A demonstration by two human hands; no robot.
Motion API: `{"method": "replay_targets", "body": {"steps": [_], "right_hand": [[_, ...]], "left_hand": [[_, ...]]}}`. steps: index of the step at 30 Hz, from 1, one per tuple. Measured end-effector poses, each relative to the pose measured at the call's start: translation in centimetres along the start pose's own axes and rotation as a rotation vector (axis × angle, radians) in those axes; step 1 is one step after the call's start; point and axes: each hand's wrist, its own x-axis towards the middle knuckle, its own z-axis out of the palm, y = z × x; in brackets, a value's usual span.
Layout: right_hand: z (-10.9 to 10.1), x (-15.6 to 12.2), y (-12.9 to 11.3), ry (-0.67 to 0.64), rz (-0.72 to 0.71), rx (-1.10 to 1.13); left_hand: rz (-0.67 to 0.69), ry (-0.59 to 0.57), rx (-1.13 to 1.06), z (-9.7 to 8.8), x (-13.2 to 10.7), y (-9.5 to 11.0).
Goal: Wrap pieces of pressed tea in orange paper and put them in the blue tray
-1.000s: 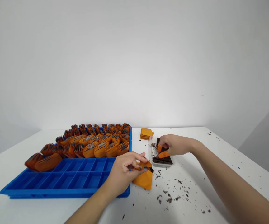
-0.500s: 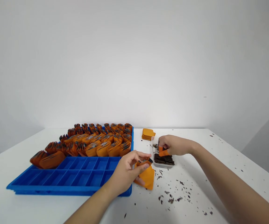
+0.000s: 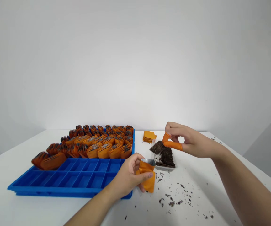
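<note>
From the head view, pinching a dark sheet (image 3: 157, 146) in the right hand (image 3: 192, 141), now raised over the clear tub (image 3: 165, 168) rather than dipped inside as before, clasping an orange pouch (image 3: 146, 168) in the left hand (image 3: 127, 174), silver mouth now showing, near the blue tray (image 3: 62, 190).

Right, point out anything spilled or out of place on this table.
Dark flakes are scattered over the white table, mostly in front of the clear plastic container. They look spilled, since similarly dark thin sheets sit inside it. Nothing else clearly stands out.
</note>
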Motion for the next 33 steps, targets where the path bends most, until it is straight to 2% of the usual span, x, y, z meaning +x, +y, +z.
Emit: {"method": "replay_targets", "body": {"steps": [4, 8, 13, 19, 27, 33], "right_hand": [[1.2, 0.6, -1.5, -0.062, -0.026, 0.030], [1.9, 1.0, -1.6, -0.102, -0.019, -0.014], [1.7, 0.8, -1.4, -0.112, 0.030, -0.044], [2.4, 0.9, -2.3, -0.054, -0.057, -0.181], [5.3, 1.6, -2.2, -0.070, -0.110, -0.313], [5.0, 1.5, -2.6, -0.142, -0.038, -0.188]], "left_hand": [[0.019, 0.002, 0.041, 0.2, -0.2, 0.2], [0.036, 0.011, 0.079, 0.3, -0.4, 0.4], [0.040, 0.003, 0.100, 0.3, -0.4, 0.5], [0.066, -0.037, 0.060, 0.4, -0.7, 0.4], [0.184, 0.089, 0.178, 0.8, -0.2, 0.1], [0.216, 0.153, 0.339, 0.6, -0.2, -0.3]]}}
